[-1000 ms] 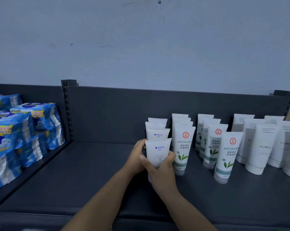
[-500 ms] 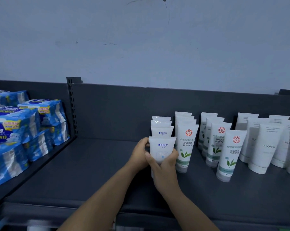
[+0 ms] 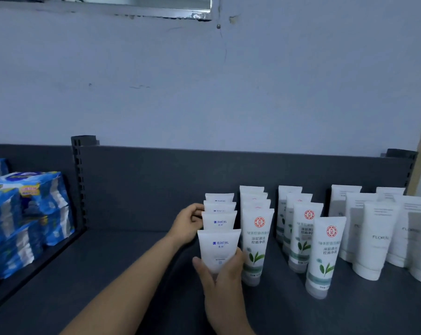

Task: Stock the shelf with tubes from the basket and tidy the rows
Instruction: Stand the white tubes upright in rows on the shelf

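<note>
Head view, vs 0.5 s ago: left hand (image 3: 187, 224) off the front tube (image 3: 218, 247), now further back, curled fingers against left edges of second and third tubes in the MANTING row (image 3: 219, 220). Can't tell whether clamped on one or only touching. No change at right hand (image 3: 220, 284): thumb and fingers wrapped round front tube's lower end. Camera tilted up, more wall in shot.

Front tube upright on shelf (image 3: 108, 274), long axis vertical, crimp end up, label facing camera, at head of a four-deep row. Blue "MANTING" print on it.

Just right: leaf tubes (image 3: 256, 240) with red round emblem, Chinese text, green leaf. Far right: white tubes (image 3: 379, 238) marked "FLORAL". Left bay: blue packs (image 3: 23, 213).
</note>
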